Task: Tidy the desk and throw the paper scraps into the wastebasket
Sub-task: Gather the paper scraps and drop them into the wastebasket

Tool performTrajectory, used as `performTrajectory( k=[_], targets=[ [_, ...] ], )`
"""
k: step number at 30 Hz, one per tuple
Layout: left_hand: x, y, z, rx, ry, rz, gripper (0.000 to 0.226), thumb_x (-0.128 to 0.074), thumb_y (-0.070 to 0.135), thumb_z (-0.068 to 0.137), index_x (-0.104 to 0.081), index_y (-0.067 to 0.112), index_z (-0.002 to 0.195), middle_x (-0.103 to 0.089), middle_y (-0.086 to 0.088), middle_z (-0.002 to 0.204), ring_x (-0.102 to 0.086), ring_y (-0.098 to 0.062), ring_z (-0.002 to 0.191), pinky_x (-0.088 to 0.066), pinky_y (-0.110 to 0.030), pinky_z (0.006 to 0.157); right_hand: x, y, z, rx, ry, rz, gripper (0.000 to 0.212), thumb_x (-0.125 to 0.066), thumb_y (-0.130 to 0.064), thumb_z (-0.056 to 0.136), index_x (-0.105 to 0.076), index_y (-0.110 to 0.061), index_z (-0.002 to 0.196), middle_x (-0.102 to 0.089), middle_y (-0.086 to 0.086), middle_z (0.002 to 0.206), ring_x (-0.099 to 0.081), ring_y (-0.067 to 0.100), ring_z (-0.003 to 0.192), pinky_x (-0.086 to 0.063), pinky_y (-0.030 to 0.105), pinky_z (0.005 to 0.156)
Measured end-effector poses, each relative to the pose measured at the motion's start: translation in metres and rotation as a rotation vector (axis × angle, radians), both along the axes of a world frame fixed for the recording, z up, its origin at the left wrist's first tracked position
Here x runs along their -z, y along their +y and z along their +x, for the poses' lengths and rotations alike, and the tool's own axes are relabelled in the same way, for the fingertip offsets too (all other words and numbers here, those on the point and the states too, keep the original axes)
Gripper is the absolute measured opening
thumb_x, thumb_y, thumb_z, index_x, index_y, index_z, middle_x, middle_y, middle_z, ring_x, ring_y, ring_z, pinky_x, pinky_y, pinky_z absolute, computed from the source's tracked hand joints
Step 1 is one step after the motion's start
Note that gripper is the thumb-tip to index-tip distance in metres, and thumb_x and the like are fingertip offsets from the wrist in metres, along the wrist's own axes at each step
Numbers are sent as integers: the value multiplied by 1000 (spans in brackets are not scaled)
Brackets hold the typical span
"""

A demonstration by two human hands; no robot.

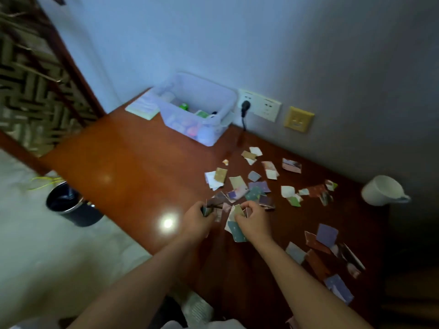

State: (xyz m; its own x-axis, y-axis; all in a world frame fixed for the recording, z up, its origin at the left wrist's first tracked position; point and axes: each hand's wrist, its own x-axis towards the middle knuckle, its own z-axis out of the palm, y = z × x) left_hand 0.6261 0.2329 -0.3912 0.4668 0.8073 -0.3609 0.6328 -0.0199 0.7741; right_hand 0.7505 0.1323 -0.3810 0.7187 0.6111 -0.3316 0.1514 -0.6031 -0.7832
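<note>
Several coloured paper scraps lie scattered over the right half of the reddish wooden desk, with more scraps near its right front. My left hand grips a small bunch of scraps above the desk's front edge. Close beside it, my right hand pinches a few scraps, and a teal piece hangs below its fingers. The dark round wastebasket stands on the floor to the left of the desk, lined with a bag.
A clear plastic box of small items sits at the desk's back by the wall, a white pad next to it. A white mug lies at the far right. A plug and cord hang from the wall socket.
</note>
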Motion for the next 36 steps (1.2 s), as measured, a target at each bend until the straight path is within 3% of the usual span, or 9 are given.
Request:
performTrajectory(
  k=[2, 5, 8, 13, 17, 22, 25, 29, 36],
  targets=[
    [-4, 13, -24, -67, 21, 8, 12, -64, 20, 88, -61, 16, 99, -62, 2, 73, -55, -9, 53, -39, -14, 39, -3, 19, -17, -52, -42, -17, 8, -66, -19, 82, -63, -22, 88, -64, -3, 87, -60, 16, 82, -53, 33, 70],
    [-7, 39, -63, -146, 19, 22, 16, -65, 25, 86, -61, 20, 101, -65, 4, 80, -62, -11, 64, -45, -24, 51, -10, 52, -47, -147, -71, -30, 6, -65, -20, 83, -62, -22, 88, -64, -4, 85, -60, 16, 80, -46, 28, 65],
    [-13, 68, -104, -211, -3, 19, 12, -65, 24, 86, -61, 24, 97, -64, 6, 78, -61, -11, 66, -42, -25, 53, -17, 92, -85, -219, -85, -7, 6, -64, -19, 83, -64, -21, 89, -64, -5, 84, -60, 13, 79, -45, 25, 61],
    [-20, 136, -193, -288, 14, 64, 9, -66, 23, 84, -58, 22, 88, -63, 0, 78, -63, -23, 77, -54, -40, 70, -31, 168, -169, -326, -103, 52, 3, -63, -19, 83, -64, -21, 85, -65, -5, 80, -58, 13, 72, -38, 18, 53],
    [-22, 192, -275, -372, 33, 85, 11, -65, 26, 85, -60, 19, 92, -67, -6, 84, -65, -23, 74, -52, -32, 59, -34, 231, -247, -429, -95, 102, 9, -61, -12, 83, -64, -18, 88, -64, -5, 84, -54, 7, 70, -35, 11, 47],
    [-22, 239, -376, -490, 66, 84, 20, -64, 27, 84, -58, 19, 101, -69, -13, 82, -65, -28, 71, -52, -36, 66, -33, 298, -338, -565, -114, 123, 9, -59, -12, 80, -62, -21, 83, -63, -4, 81, -54, 12, 71, -38, 20, 52],
    [-22, 259, -426, -571, 77, 64, 13, -63, 27, 85, -53, 23, 93, -64, -10, 73, -60, -26, 62, -46, -30, 57, -29, 332, -382, -638, -124, 98, 6, -59, -18, 76, -59, -23, 80, -62, -5, 77, -57, 16, 74, -46, 31, 61],
    [-14, 287, -475, -683, 83, 25, 22, -63, 27, 85, -43, 24, 75, -57, -4, 66, -56, -27, 60, -47, -34, 60, -24, 377, -425, -747, -159, 80, 6, -58, -22, 75, -57, -25, 79, -61, -2, 76, -57, 17, 72, -48, 35, 62],
    [15, 360, -517, -740, 91, -49, 20, -62, 29, 85, -48, 17, 78, -54, -5, 65, -51, -23, 56, -41, -32, 55, 7, 481, -463, -844, -176, 14, 10, -60, -22, 79, -61, -21, 88, -62, -1, 80, -58, 21, 76, -43, 32, 60]
  ],
)
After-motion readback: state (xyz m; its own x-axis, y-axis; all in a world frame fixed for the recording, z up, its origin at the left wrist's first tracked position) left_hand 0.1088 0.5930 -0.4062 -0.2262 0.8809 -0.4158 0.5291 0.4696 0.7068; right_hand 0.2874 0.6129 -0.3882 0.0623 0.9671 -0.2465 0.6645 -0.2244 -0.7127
